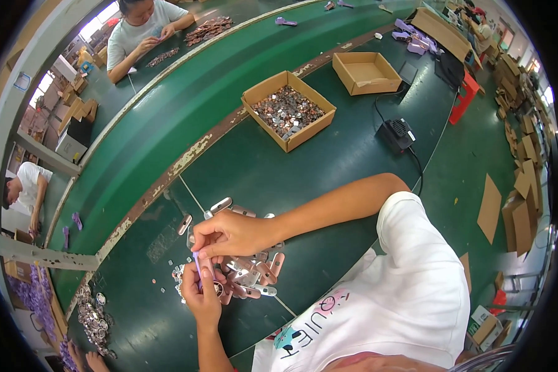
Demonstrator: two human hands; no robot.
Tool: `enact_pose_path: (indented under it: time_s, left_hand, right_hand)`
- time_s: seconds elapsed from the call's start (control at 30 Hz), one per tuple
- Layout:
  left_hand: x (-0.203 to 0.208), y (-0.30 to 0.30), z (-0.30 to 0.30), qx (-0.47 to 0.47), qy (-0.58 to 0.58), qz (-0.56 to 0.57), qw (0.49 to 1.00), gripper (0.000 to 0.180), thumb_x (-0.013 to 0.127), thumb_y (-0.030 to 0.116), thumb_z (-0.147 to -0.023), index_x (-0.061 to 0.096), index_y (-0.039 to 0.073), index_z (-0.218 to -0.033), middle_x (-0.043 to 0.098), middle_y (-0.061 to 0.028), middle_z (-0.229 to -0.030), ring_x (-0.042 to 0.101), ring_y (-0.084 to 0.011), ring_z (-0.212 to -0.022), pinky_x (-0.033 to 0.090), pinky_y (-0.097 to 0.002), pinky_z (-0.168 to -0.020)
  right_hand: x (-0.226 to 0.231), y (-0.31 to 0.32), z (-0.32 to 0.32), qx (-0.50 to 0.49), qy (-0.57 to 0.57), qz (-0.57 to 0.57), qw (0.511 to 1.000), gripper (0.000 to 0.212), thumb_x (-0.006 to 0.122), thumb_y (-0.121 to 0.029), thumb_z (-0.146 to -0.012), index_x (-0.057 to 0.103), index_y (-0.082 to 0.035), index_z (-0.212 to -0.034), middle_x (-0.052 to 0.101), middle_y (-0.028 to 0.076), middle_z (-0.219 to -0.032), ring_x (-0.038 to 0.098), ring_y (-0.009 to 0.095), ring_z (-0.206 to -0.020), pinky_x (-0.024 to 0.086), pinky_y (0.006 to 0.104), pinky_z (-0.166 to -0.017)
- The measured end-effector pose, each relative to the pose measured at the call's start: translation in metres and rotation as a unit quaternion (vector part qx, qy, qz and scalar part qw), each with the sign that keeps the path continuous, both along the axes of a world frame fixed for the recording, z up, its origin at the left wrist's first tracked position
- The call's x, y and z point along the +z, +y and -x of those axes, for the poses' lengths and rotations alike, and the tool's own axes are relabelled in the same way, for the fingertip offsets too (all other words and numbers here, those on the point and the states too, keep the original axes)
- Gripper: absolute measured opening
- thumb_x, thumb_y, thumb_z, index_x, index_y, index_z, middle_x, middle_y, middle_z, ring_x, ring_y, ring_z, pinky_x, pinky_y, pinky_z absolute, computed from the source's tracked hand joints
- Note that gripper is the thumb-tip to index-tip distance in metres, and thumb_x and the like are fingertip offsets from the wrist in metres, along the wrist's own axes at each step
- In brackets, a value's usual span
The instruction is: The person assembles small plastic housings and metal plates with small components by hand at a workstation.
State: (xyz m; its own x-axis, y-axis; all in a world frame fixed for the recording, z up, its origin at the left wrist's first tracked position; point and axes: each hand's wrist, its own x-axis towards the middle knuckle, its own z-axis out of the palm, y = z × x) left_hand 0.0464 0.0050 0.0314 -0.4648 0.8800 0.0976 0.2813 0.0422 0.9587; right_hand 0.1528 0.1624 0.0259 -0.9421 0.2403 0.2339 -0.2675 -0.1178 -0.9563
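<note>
Low over the green table, my left hand is closed round a slim purple plastic part with a pinkish strip along it. From above, my right hand pinches the upper end of the same part with thumb and fingertips. Under and beside both hands lies a loose heap of glossy rose-gold and silver oblong covers. Just left of my left hand, small square metallic bits are scattered. My fingers hide much of the held part.
A cardboard box of small metallic pieces stands beyond my right arm, near another cardboard box and a black adapter. Round metal parts are piled at left. Beyond runs a green conveyor; co-workers sit across it.
</note>
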Motion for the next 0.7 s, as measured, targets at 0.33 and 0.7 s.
enact_pose_path:
  time_s: [0.33, 0.7]
  left_hand:
    - [-0.005, 0.003, 0.041, -0.012, 0.495, -0.145, 0.857, 0.036, 0.073, 0.002, -0.063, 0.067, 0.005, -0.098, 0.060, -0.0104, -0.102, 0.056, -0.0302, -0.093, 0.047, -0.0388, -0.078]
    - [-0.004, -0.012, 0.046, 0.021, 0.221, -0.082, 0.972, 0.065, 0.076, -0.001, -0.068, 0.042, 0.003, -0.124, 0.061, -0.0116, -0.099, 0.062, -0.0181, -0.085, 0.051, -0.0289, -0.071]
  right_hand:
    - [-0.008, 0.006, 0.005, -0.007, -0.062, -0.109, 0.992, 0.030, 0.066, -0.029, -0.088, 0.060, -0.004, -0.104, 0.066, 0.004, -0.088, 0.061, 0.007, -0.080, 0.049, 0.0215, -0.068]
    - [-0.011, -0.013, 0.004, 0.015, -0.010, 0.047, 0.999, 0.026, 0.061, 0.009, -0.084, 0.055, 0.007, -0.109, 0.059, 0.011, -0.101, 0.062, 0.015, -0.092, 0.054, 0.0261, -0.078]
